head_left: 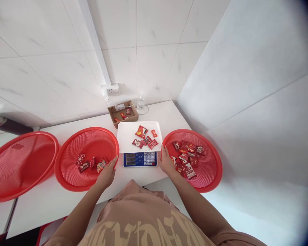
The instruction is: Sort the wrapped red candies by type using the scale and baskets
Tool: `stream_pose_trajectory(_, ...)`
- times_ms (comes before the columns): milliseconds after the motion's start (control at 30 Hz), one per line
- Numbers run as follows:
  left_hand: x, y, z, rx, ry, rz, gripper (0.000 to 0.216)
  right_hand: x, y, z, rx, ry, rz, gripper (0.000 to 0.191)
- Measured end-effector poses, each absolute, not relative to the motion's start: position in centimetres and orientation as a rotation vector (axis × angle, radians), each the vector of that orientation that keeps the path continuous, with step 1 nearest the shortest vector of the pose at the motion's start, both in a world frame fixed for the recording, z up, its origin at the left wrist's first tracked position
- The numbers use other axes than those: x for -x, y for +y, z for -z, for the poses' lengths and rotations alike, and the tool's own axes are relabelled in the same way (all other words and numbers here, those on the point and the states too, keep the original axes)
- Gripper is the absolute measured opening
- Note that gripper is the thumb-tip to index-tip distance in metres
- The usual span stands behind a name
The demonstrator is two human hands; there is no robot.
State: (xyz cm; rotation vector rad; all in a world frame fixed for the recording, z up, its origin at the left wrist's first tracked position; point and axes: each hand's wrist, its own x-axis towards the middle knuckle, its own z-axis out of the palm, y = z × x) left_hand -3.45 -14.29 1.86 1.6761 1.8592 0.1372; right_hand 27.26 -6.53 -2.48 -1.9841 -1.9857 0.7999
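Note:
My left hand (106, 175) is closed on the near right rim of a red plastic basket (64, 160), which has several wrapped snacks (84, 166) in it. My right hand (166, 163) grips the left rim of another red basket (214, 164), where a larger heap of red snack packets (188, 155) lies. Between the two hands stands a weighing scale with a blue keypad panel (136, 159). Several small red packets (141, 131) rest on its white pan (125, 136), mostly toward the right side.
Behind the scale sits an open cardboard box (130, 119) with a few packets inside. Next to it is a clear plastic bottle (141, 101), close to a wall socket (113, 89). A third red basket (55, 143) stands at the far left. A white wall panel (246, 112) bounds the right side.

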Motion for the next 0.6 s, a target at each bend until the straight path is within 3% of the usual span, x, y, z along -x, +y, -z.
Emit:
stream_pose_trajectory(300, 5.2, -16.3, -2.9, -1.714, 1.719, 0.021, 0.062, -26.4, -7.8, 0.9, 2.148, -1.991, -0.8, 0.074)
stream_pose_trajectory(600, 7.7, -18.3, -2.2, -1.689, 1.604, 0.119, 0.069, -26.6, -10.6, 0.3, 2.629, -1.831, -0.769, 0.067)
